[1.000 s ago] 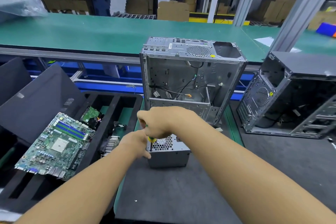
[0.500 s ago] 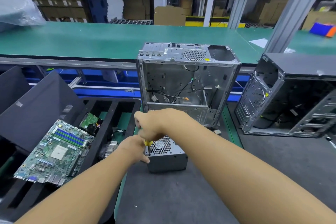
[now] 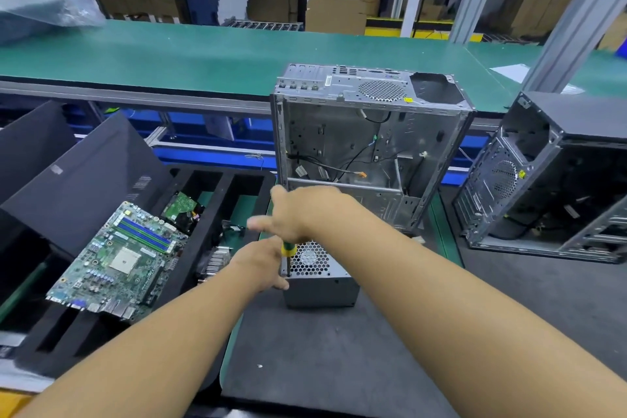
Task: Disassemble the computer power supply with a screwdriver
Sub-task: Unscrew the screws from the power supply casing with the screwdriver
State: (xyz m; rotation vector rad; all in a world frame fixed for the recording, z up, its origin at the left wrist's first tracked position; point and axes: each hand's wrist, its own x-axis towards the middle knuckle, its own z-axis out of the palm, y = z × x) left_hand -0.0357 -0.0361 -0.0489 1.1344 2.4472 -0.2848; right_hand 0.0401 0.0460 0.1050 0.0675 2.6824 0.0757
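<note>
A small grey power supply with a honeycomb fan grille on top stands on the dark mat. My right hand is above its left corner, closed on the top of a green and yellow screwdriver; the forefinger and thumb stick out to the left. The shaft points straight down onto the top left corner of the power supply. My left hand rests against the box's left side, right by the shaft; its fingers are mostly hidden.
An empty silver computer case stands open just behind the power supply. A black case stands at the right. On the left, a black foam tray holds a green motherboard and other parts. A green conveyor belt runs behind.
My right hand has loosened and turned on the screwdriver handle, forefinger and thumb now stretched out to the left. More of the green and yellow handle shows. The left hand stays against the box.
</note>
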